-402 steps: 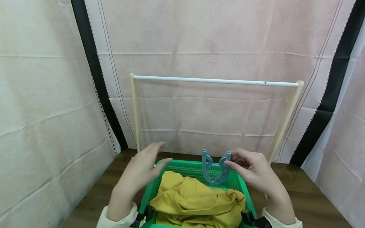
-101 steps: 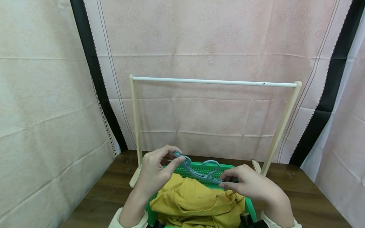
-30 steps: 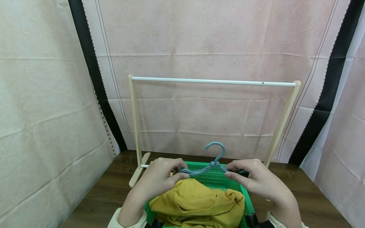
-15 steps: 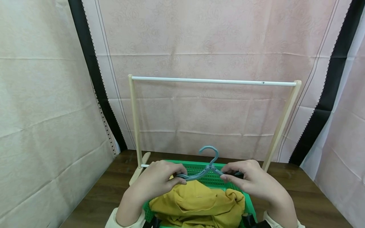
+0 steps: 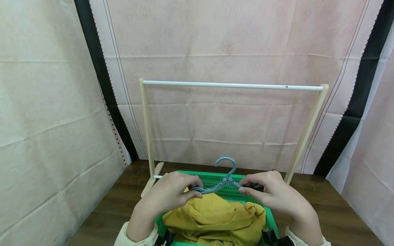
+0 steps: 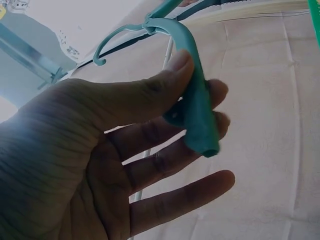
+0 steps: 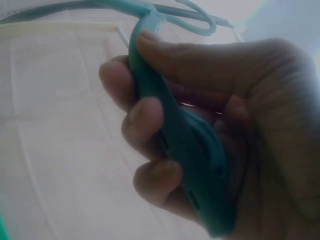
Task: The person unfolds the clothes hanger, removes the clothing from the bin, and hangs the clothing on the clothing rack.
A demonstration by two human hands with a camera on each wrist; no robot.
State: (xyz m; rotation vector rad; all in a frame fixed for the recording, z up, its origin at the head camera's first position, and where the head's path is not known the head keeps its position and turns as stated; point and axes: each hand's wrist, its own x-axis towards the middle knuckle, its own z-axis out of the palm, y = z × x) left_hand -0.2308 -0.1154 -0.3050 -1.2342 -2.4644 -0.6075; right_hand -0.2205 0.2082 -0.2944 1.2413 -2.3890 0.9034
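Note:
A blue folding clothes hanger (image 5: 215, 187) is held level above a green basket, its hook pointing up and its arms spread to both sides. My left hand (image 5: 173, 192) pinches one arm near its end; in the left wrist view the thumb presses that hanger arm (image 6: 197, 107) against the fingers. My right hand (image 5: 274, 192) grips the other arm, with fingers curled round the hanger arm (image 7: 167, 115) in the right wrist view. Below, a crumpled mustard-yellow cloth (image 5: 215, 218) lies in the green basket (image 5: 212, 177).
Behind the basket stands a rack with a white top bar (image 5: 231, 85) and cream posts (image 5: 147, 126). It rests on a dark wooden table (image 5: 104, 215). Pale fabric walls (image 5: 227, 41) enclose the back and sides.
Earlier the hanger was folded in a U shape in my right hand, with the left hand free. Both hands now hold it, unfolded with the hook up. Over the last half second it barely moves.

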